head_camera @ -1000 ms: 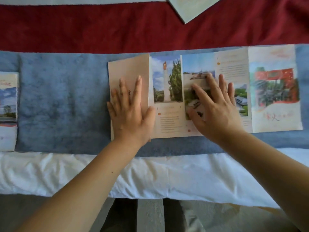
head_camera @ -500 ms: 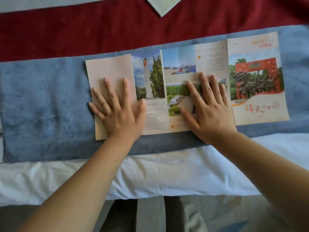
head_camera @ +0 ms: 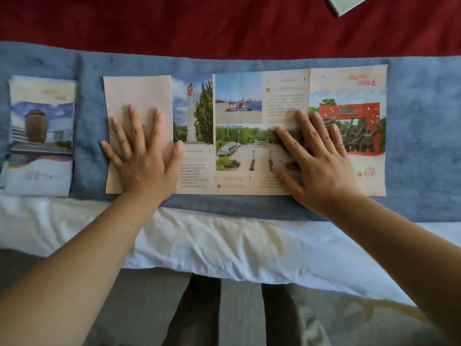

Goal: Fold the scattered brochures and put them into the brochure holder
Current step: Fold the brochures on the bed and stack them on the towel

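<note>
A long brochure (head_camera: 239, 136) lies spread out across the blue cloth (head_camera: 421, 136), with photo panels and a red gate picture at its right end. Its left end is folded over, showing a plain beige back. My left hand (head_camera: 142, 156) rests flat on that beige panel, fingers spread. My right hand (head_camera: 316, 161) presses flat on the panels right of the middle, beside the red gate picture. A folded brochure (head_camera: 41, 136) lies on the cloth at the far left. No brochure holder is in view.
A dark red cloth (head_camera: 224, 23) covers the surface beyond the blue one. The corner of another paper (head_camera: 345, 3) shows at the top right. A white crumpled sheet (head_camera: 224, 243) hangs over the near edge, with the floor and dark trouser legs below.
My right hand has slid rightward along the brochure, uncovering the middle photo panels. My left hand stays on the beige folded panel. The view shifted, so the folded brochure at the left shows again.
</note>
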